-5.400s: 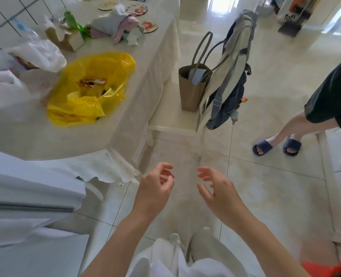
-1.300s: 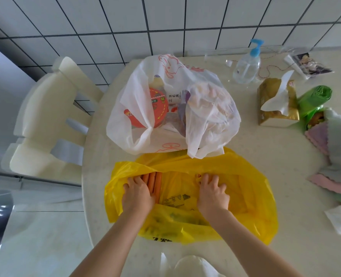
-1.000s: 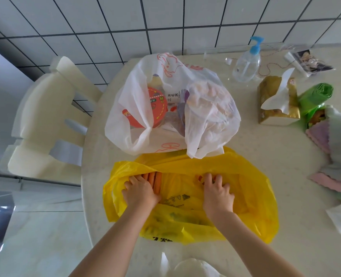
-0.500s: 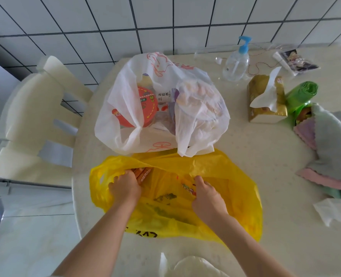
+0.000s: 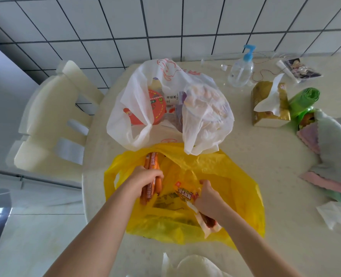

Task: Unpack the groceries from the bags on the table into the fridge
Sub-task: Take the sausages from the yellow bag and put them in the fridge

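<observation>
A bundle of orange sausage sticks (image 5: 151,176) is gripped by the left hand (image 5: 145,179), fingers curled round it, lifted partly out of the crinkled yellow plastic bag (image 5: 239,188); a flat printed snack packet (image 5: 187,193) is pinched by the right hand (image 5: 207,196), approx. at the bag mouth. Task judged early: nothing seen in the fridge, which is out of view; the white plastic bag (image 5: 205,108) behind is yet to be emptied. Vs. half a sec. earlier, both items have been raised clear of the folds.

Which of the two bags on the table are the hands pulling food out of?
The yellow bag, nearest the person; the white bag behind it is untouched.
</observation>
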The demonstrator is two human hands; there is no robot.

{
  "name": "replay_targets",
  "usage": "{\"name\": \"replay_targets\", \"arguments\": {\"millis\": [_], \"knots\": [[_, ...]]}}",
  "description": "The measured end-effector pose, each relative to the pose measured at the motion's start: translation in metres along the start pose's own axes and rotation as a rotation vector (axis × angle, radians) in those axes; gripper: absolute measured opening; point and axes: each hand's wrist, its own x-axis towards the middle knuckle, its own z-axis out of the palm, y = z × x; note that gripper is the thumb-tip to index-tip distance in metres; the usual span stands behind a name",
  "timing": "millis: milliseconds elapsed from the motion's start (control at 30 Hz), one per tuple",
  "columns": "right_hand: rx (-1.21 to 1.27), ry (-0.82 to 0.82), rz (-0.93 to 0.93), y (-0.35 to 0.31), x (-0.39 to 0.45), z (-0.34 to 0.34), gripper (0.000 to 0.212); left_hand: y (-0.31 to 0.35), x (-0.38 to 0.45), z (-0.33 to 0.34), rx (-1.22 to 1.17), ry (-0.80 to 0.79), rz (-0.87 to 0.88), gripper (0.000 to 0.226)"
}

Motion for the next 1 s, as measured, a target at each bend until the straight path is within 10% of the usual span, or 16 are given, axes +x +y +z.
{"name": "replay_targets", "arguments": {"millis": [133,700,1000], "knots": [[-0.004,-0.009,-0.077,0.011,-0.012,0.004,0.046,0.003,-0.018,0.004,-0.251,-0.163,-0.049,0.007],[0.961,-0.034,-0.158,0.044,-0.091,0.048,0.037,-0.074,-0.116,-0.001,-0.294,-0.252,0.089,0.008],[0.619,0.099,-0.218,0.037,-0.141,0.114,0.045,-0.122,-0.150,-0.019,-0.273,-0.149,0.314,0.012]]}}
